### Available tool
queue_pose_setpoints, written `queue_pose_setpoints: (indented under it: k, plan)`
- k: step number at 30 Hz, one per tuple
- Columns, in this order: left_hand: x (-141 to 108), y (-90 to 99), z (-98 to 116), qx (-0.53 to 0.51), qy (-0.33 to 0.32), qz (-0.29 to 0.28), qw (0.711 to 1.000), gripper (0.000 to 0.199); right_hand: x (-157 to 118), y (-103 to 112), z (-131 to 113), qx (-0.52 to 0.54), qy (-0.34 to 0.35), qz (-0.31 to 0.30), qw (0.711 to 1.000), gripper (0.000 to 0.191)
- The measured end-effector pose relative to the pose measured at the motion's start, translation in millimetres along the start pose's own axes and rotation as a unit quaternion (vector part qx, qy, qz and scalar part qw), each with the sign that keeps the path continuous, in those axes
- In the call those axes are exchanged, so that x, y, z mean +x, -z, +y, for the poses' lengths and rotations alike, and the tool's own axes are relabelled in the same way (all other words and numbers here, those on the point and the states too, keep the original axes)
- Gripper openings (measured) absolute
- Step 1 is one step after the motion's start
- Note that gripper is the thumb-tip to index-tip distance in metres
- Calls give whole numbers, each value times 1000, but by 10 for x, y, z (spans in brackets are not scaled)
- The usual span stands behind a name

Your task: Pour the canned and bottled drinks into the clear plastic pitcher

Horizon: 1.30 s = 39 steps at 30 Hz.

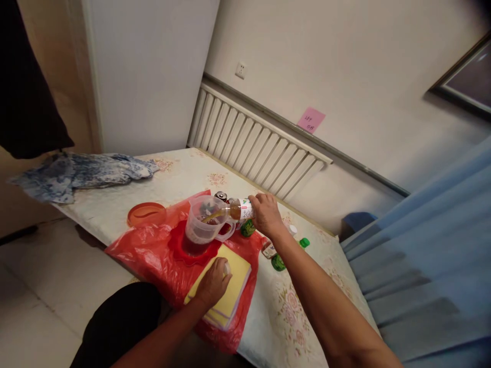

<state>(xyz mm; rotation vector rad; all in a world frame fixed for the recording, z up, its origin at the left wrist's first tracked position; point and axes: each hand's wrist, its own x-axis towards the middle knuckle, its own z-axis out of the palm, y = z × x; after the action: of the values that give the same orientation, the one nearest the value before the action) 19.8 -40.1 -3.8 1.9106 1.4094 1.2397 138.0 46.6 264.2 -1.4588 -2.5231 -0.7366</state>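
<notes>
1. The right hand (266, 212) has its fingers wrapped around the body of a clear plastic drink bottle (245, 208) with a white label, tipped nearly level, its neck pointing away from the fingertips toward the left.
2. The left hand (215, 281) is curled, thumb and forefinger closed on a small pale round piece (227, 268), probably the bottle's cap; it is just above the yellow notebook (240, 268).
3. Beyond the right fingers, at the bottle's mouth, stands a translucent plastic jug (201, 232), upright, its handle toward the hands. Amber liquid streams into it, and darker liquid shows at its base.
4. The step in hand looks like pouring. I judge that it calls for a steady wrist, the neck held over the rim, and more tilt as the bottle drains.
5. Under the jug, left of the right fingers, is a red scalloped dish (176, 250) on a red plastic bag (132, 248).
6. Farther out: a drink can (221, 196) behind the jug, an orange-red lid (146, 214) beyond it to the left, and a green-capped bottle (304, 243) right of the right fingers.
</notes>
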Motion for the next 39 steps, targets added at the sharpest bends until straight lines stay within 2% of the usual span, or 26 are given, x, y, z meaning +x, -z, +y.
queue_pose_setpoints:
  k: [5,15,24,34,39]
  plan:
    - [4,-26,-30,3,4,-3,1000,20,65,79,-5,-28,19,0,999,48]
    - [12,-41,-70,0,-6,-2,1000,26,228,229,-42,-79,74,3,994,43]
    - [15,-69,-122,-14,-17,-2,1000,28,347,379,-172,-118,124,-3,985,32]
    - [11,-65,-112,-25,-17,7,1000,29,405,382,-253,-136,146,22,980,27]
    - [16,-46,-95,-28,-14,2,1000,28,404,399,-270,-100,134,3,986,28]
